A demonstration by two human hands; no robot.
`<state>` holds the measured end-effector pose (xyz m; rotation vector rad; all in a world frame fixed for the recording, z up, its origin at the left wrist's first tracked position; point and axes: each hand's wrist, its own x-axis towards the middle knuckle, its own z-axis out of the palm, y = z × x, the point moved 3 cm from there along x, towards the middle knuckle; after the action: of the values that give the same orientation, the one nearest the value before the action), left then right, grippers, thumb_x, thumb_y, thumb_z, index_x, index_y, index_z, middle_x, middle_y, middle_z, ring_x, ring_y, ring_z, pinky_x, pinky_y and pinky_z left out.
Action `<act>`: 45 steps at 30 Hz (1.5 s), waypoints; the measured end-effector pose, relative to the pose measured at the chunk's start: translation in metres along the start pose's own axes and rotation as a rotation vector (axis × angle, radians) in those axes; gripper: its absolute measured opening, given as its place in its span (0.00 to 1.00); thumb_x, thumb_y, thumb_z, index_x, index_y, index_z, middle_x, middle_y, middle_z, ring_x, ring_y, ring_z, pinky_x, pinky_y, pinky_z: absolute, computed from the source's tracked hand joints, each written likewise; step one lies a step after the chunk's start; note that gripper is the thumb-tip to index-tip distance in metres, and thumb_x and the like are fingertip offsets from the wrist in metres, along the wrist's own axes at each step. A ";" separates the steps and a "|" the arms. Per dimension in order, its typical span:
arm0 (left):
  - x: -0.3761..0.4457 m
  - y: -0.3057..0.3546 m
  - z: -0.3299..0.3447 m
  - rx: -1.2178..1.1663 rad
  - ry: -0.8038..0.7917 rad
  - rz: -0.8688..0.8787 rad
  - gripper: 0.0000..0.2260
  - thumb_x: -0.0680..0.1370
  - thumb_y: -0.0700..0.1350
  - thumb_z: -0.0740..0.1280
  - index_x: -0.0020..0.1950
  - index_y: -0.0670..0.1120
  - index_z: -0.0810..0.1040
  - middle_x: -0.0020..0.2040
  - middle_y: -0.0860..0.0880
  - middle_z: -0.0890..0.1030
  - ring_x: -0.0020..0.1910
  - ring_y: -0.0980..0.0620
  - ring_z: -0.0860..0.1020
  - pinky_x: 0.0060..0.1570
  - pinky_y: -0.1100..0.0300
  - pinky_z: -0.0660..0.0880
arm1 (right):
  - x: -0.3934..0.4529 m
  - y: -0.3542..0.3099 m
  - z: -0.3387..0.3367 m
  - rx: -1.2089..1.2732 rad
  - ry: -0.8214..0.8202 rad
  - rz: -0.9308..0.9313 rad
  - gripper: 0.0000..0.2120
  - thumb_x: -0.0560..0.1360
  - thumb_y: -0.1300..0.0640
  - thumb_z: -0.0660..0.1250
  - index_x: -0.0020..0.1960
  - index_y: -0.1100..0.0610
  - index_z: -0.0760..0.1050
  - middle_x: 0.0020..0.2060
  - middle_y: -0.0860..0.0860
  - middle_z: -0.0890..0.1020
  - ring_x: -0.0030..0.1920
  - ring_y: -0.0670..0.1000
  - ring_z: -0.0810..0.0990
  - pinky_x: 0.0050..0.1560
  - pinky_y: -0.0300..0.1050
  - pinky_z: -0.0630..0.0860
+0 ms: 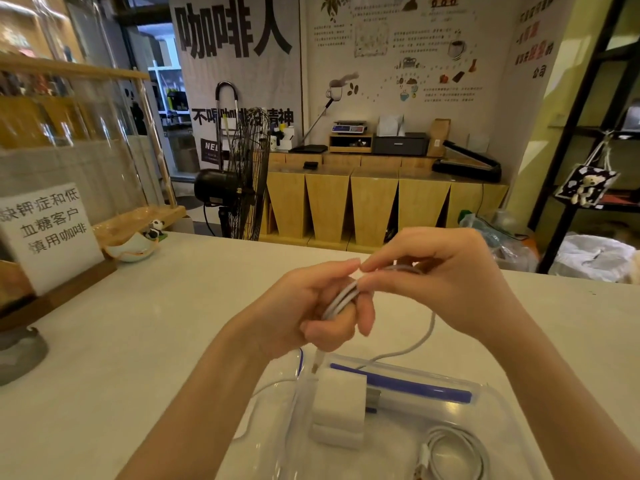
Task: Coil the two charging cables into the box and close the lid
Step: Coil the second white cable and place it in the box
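Observation:
A white charging cable [420, 344] is wound in a few turns around the fingers of my left hand [311, 306], and its plug end hangs below that hand. My right hand [440, 275] pinches the same cable just above the left fingers; a loose length curves down toward the clear plastic box [498, 407] on the table. Inside the box lie a second white cable [457, 452], coiled, at the lower right, and a white charger plug [341, 403]. A clear lid with a blue strip [401, 382] rests at the box's far side.
A paper sign in a wooden stand [48, 233] and a small bowl with a panda figure [138, 244] sit at the table's far left. A grey round base [17, 355] stands at the left edge. Beyond the table are a floor fan [239, 181] and wooden cabinets [381, 202].

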<state>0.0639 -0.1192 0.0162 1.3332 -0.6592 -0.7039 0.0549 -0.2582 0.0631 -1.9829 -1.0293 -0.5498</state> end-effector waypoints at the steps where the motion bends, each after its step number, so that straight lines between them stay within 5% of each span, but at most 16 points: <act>1: -0.002 0.001 0.001 -0.095 -0.106 0.005 0.24 0.78 0.53 0.49 0.35 0.42 0.77 0.18 0.55 0.65 0.19 0.57 0.59 0.22 0.66 0.60 | 0.001 0.002 0.001 0.042 0.024 0.032 0.07 0.66 0.51 0.69 0.44 0.50 0.80 0.33 0.41 0.81 0.35 0.44 0.79 0.34 0.32 0.75; 6: -0.005 0.014 -0.001 -0.470 -0.275 0.223 0.17 0.80 0.46 0.50 0.41 0.39 0.73 0.24 0.51 0.64 0.22 0.55 0.61 0.24 0.65 0.61 | -0.001 0.020 0.014 0.318 0.099 0.257 0.10 0.70 0.57 0.65 0.50 0.49 0.79 0.31 0.49 0.82 0.26 0.45 0.77 0.30 0.34 0.76; 10: -0.003 0.019 -0.002 -0.729 -0.273 0.375 0.17 0.81 0.46 0.49 0.46 0.36 0.71 0.26 0.45 0.69 0.26 0.53 0.63 0.30 0.62 0.63 | -0.001 0.023 0.034 0.345 -0.056 0.388 0.17 0.76 0.61 0.58 0.59 0.43 0.71 0.39 0.49 0.83 0.40 0.47 0.83 0.45 0.38 0.80; 15: 0.000 0.014 -0.011 -0.516 0.179 0.502 0.21 0.79 0.49 0.49 0.39 0.42 0.77 0.23 0.51 0.74 0.21 0.58 0.69 0.24 0.67 0.69 | -0.005 0.025 0.051 0.086 -0.283 0.449 0.17 0.78 0.59 0.56 0.65 0.46 0.67 0.47 0.45 0.81 0.49 0.42 0.80 0.55 0.38 0.74; 20: 0.001 0.013 -0.025 -0.529 0.529 0.592 0.19 0.80 0.49 0.48 0.41 0.41 0.73 0.23 0.51 0.73 0.20 0.58 0.68 0.22 0.67 0.69 | -0.012 0.024 0.064 0.019 -0.529 0.492 0.09 0.77 0.56 0.58 0.54 0.44 0.72 0.44 0.43 0.80 0.42 0.40 0.79 0.46 0.30 0.74; 25: -0.007 0.012 -0.036 -0.015 0.801 0.609 0.19 0.81 0.47 0.47 0.45 0.42 0.75 0.26 0.52 0.79 0.25 0.57 0.72 0.31 0.67 0.73 | -0.014 0.022 0.069 -0.031 -0.564 0.442 0.11 0.77 0.56 0.58 0.58 0.47 0.72 0.37 0.41 0.77 0.38 0.42 0.78 0.46 0.34 0.76; 30: -0.001 0.003 -0.027 0.660 0.954 0.524 0.14 0.80 0.46 0.51 0.46 0.47 0.75 0.34 0.48 0.80 0.31 0.59 0.73 0.35 0.65 0.73 | -0.011 0.018 0.067 -0.163 -0.467 0.331 0.14 0.78 0.58 0.57 0.62 0.51 0.72 0.55 0.48 0.80 0.44 0.41 0.73 0.47 0.29 0.69; 33: 0.009 -0.008 -0.028 0.840 0.906 0.225 0.14 0.80 0.49 0.51 0.46 0.45 0.74 0.36 0.47 0.76 0.35 0.53 0.74 0.41 0.57 0.74 | -0.008 0.019 0.062 -0.255 -0.409 0.275 0.14 0.77 0.58 0.57 0.61 0.52 0.73 0.55 0.51 0.80 0.45 0.41 0.71 0.46 0.26 0.65; 36: 0.011 -0.014 -0.029 1.004 0.777 0.042 0.18 0.80 0.49 0.50 0.41 0.43 0.74 0.33 0.50 0.73 0.32 0.56 0.72 0.39 0.60 0.69 | -0.006 0.022 0.054 -0.286 -0.370 0.244 0.12 0.76 0.58 0.59 0.57 0.52 0.77 0.50 0.48 0.81 0.41 0.39 0.71 0.43 0.23 0.65; 41: 0.010 -0.018 -0.042 0.683 0.566 -0.303 0.26 0.80 0.53 0.49 0.28 0.46 0.75 0.16 0.53 0.69 0.16 0.58 0.65 0.22 0.68 0.66 | -0.004 0.027 0.050 -0.265 -0.292 0.270 0.09 0.75 0.59 0.62 0.54 0.53 0.76 0.50 0.48 0.80 0.44 0.40 0.72 0.41 0.25 0.68; 45: -0.001 -0.017 -0.045 0.444 0.337 -0.411 0.26 0.80 0.54 0.48 0.28 0.44 0.74 0.17 0.54 0.64 0.16 0.58 0.59 0.18 0.68 0.59 | -0.003 0.026 0.050 -0.304 -0.269 0.235 0.09 0.76 0.60 0.60 0.54 0.55 0.75 0.52 0.51 0.80 0.47 0.43 0.72 0.44 0.27 0.67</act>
<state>0.0964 -0.0924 -0.0060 1.9806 -0.2725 -0.6547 0.0752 -0.2271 0.0198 -2.4603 -0.8916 -0.3304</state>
